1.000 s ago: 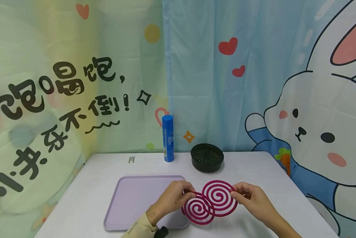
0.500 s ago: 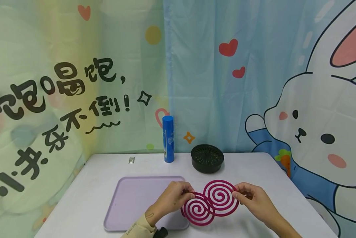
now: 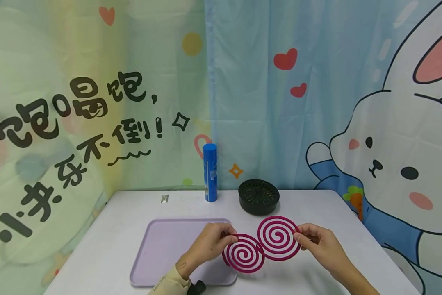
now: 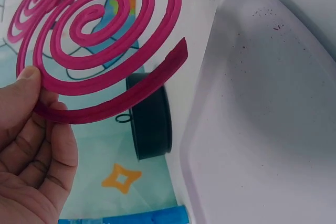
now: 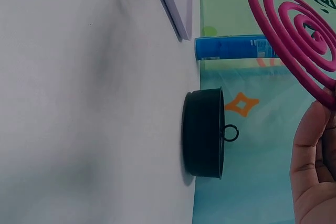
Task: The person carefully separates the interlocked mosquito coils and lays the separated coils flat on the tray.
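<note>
My left hand [image 3: 214,242] pinches a magenta spiral mosquito coil [image 3: 244,255] by its left edge, thumb on the near face. A second coil [image 3: 278,236] of the same colour is pinched at its right edge by my right hand [image 3: 321,246]. Both coils are held up over the table, the right one higher. In the head view their rims meet or lie very close; whether they touch, I cannot tell. The left wrist view shows the flat outer end of the left coil [image 4: 100,83]. Only part of the right coil [image 5: 282,56] appears in the right wrist view.
A pale purple tray [image 3: 169,246] lies at the left, with dark and magenta crumbs in the left wrist view. Behind stand a blue spray can [image 3: 210,174] and a round black tin [image 3: 258,198] with a slotted lid. A small silver metal piece [image 3: 164,198] lies at the back left.
The right coil has moved up and to the right with my right hand. The left coil has risen slightly. Earlier the coils overlapped in view; now they stand nearly edge to edge.
</note>
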Action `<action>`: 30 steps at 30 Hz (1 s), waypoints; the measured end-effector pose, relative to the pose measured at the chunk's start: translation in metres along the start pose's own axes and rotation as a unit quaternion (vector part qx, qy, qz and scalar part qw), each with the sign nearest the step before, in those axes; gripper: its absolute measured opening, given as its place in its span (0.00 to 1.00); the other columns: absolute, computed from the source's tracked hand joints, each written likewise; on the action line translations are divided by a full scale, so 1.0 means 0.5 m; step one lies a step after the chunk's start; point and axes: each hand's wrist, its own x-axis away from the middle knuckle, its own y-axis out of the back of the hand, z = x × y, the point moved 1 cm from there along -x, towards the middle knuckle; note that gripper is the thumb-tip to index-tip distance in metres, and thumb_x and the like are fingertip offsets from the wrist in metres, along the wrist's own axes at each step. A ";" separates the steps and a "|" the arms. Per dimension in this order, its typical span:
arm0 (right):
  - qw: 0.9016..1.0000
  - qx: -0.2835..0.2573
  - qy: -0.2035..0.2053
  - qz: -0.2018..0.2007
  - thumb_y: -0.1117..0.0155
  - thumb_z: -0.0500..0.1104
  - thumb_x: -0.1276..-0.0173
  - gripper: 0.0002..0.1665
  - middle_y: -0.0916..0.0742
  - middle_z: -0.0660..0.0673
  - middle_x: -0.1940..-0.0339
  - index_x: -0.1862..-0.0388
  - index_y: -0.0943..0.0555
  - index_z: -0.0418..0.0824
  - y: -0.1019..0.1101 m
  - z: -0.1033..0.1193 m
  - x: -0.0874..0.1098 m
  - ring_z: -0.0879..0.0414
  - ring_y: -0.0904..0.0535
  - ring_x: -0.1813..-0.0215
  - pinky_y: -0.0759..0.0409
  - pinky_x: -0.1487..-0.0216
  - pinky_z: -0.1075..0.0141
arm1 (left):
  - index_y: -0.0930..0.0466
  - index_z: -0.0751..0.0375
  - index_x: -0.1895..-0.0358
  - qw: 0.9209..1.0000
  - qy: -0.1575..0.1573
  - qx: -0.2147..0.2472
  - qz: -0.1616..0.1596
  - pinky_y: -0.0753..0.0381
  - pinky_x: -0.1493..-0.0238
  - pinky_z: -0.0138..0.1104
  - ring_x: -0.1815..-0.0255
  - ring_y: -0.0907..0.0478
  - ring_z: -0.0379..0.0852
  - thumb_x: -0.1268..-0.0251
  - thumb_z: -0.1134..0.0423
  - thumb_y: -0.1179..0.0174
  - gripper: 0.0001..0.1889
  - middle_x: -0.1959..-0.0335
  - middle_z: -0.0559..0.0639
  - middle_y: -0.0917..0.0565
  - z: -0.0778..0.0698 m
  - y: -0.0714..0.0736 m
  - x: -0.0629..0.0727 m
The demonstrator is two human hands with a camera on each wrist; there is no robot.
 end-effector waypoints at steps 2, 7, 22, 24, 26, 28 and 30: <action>1.000 -0.004 -0.001 -0.001 0.33 0.47 0.28 0.21 0.12 0.38 0.55 0.46 0.20 0.32 0.000 0.001 0.001 0.54 0.19 0.61 0.16 0.58 0.70 | 0.14 0.60 0.66 1.000 -0.001 0.002 -0.002 0.29 0.76 0.23 0.76 0.30 0.29 0.31 0.67 0.36 0.04 0.74 0.46 0.16 0.001 0.000 0.001; 1.000 -0.012 -0.006 -0.006 0.34 0.47 0.27 0.21 0.12 0.38 0.55 0.46 0.20 0.32 -0.001 0.004 0.003 0.55 0.18 0.60 0.16 0.57 0.70 | 0.14 0.60 0.65 1.000 -0.004 0.002 -0.002 0.29 0.77 0.23 0.77 0.30 0.30 0.31 0.67 0.36 0.04 0.74 0.47 0.16 0.004 -0.002 0.003; 0.999 -0.028 -0.008 -0.021 0.35 0.46 0.26 0.21 0.13 0.37 0.52 0.43 0.21 0.32 0.000 0.007 0.000 0.53 0.16 0.59 0.16 0.56 0.70 | 0.15 0.60 0.65 1.000 -0.002 -0.010 0.004 0.28 0.75 0.24 0.76 0.30 0.30 0.30 0.67 0.37 0.04 0.73 0.44 0.17 -0.007 0.003 0.002; 0.999 -0.028 -0.003 -0.023 0.35 0.46 0.26 0.21 0.13 0.37 0.52 0.44 0.21 0.32 -0.001 0.009 -0.001 0.53 0.16 0.59 0.16 0.56 0.71 | 0.15 0.59 0.65 1.000 -0.001 -0.012 0.004 0.27 0.74 0.24 0.75 0.30 0.30 0.30 0.67 0.37 0.04 0.73 0.44 0.17 -0.007 0.004 0.001; 0.999 -0.025 0.003 -0.022 0.35 0.47 0.26 0.21 0.13 0.36 0.52 0.44 0.21 0.32 -0.002 0.011 -0.001 0.53 0.16 0.59 0.16 0.56 0.71 | 0.15 0.59 0.64 1.000 0.000 -0.011 0.003 0.28 0.75 0.24 0.75 0.30 0.30 0.29 0.67 0.37 0.04 0.73 0.44 0.17 -0.006 0.006 0.000; 0.999 -0.026 0.005 -0.019 0.35 0.47 0.27 0.21 0.13 0.36 0.53 0.45 0.21 0.32 -0.003 0.013 -0.001 0.52 0.16 0.59 0.16 0.56 0.71 | 0.15 0.59 0.64 1.000 0.000 -0.010 0.001 0.28 0.75 0.24 0.76 0.30 0.31 0.29 0.67 0.38 0.04 0.73 0.44 0.17 -0.005 0.007 -0.001; 0.999 -0.028 0.007 -0.017 0.35 0.47 0.27 0.21 0.12 0.37 0.53 0.45 0.21 0.31 -0.003 0.014 -0.001 0.52 0.16 0.59 0.16 0.56 0.71 | 0.16 0.59 0.64 1.000 -0.001 -0.010 -0.001 0.28 0.76 0.24 0.76 0.30 0.31 0.29 0.67 0.38 0.04 0.73 0.44 0.17 -0.004 0.007 -0.001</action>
